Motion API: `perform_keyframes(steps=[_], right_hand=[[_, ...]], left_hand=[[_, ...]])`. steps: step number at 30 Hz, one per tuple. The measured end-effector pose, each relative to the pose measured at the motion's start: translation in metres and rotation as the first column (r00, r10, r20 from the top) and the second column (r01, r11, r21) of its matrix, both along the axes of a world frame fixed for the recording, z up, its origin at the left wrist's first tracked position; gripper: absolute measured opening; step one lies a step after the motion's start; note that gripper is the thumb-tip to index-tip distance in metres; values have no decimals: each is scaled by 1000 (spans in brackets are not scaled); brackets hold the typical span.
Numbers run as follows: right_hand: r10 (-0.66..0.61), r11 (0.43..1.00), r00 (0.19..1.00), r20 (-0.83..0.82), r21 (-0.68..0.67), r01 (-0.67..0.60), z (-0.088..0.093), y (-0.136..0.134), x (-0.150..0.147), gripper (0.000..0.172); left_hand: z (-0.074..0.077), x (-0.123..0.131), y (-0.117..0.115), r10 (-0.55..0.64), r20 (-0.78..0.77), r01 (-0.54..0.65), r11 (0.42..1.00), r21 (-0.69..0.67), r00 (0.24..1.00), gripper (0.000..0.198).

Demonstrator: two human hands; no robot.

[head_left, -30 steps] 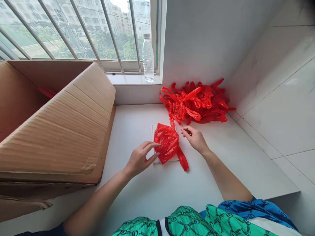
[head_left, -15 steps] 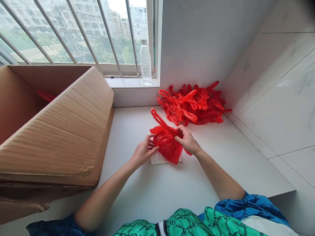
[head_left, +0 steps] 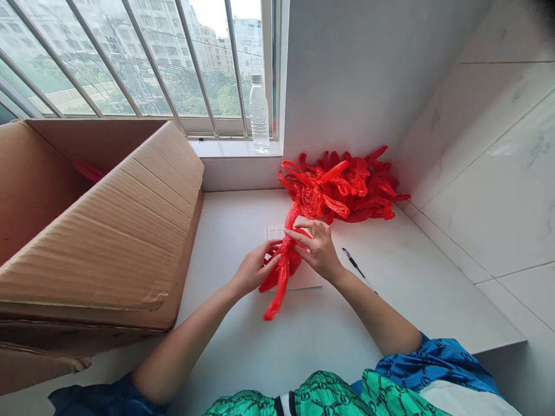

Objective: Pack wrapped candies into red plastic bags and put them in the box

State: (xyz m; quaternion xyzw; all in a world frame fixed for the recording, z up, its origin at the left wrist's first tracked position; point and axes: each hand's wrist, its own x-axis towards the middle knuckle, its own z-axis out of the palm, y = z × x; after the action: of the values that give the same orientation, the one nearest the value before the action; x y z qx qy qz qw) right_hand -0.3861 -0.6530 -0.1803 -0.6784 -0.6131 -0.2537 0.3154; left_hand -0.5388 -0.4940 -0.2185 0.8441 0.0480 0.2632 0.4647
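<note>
A red plastic bag (head_left: pixel 284 260) is bunched between my two hands above a white notebook (head_left: pixel 306 281). One handle of the bag hangs down toward me and another points up and away. My left hand (head_left: pixel 255 267) grips the bag's left side, its fingertips partly hidden in the folds. My right hand (head_left: pixel 318 247) pinches the bag from the right near its gathered middle. Behind my hands lies a heap of red plastic bags (head_left: pixel 342 185) against the wall.
A large open cardboard box (head_left: pixel 108 231) stands on the left with something red inside. On the windowsill is a clear water bottle (head_left: pixel 259 115). A black pen (head_left: pixel 353 261) lies on the white table (head_left: pixel 411 283) by my right forearm. Tiled wall borders the right side.
The bag has been turned, so one handle now hangs toward me instead of both gathering at the top. My right hand has shifted slightly, and the pen has come into sight.
</note>
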Motion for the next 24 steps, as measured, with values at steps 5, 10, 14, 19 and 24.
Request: perform_keyframes(steps=[5, 10, 14, 19, 24], right_hand=[[-137, 985, 914, -383, -148, 86, -24, -9, 6, 33], [-89, 965, 907, -411, -260, -24, -35, -10, 4, 15], [25, 993, 824, -567, -78, -84, -25, -15, 15, 17], [-63, 993, 795, -603, -121, -14, -21, -27, 34, 18], [-162, 966, 886, -435, -255, 52, -29, -23, 31, 16]], left_hand=[[-15, 5, -5, 14, -87, -14, 1000, 3, 996, 34], [-15, 12, -7, -39, -32, 34, 987, -154, 999, 25], [-8, 7, 7, 98, 98, -73, 970, -230, 990, 25], [-12, -11, 26, 166, 55, -155, 974, -166, 985, 27], [-14, -16, 20, 212, -33, -211, 976, 47, 977, 26]])
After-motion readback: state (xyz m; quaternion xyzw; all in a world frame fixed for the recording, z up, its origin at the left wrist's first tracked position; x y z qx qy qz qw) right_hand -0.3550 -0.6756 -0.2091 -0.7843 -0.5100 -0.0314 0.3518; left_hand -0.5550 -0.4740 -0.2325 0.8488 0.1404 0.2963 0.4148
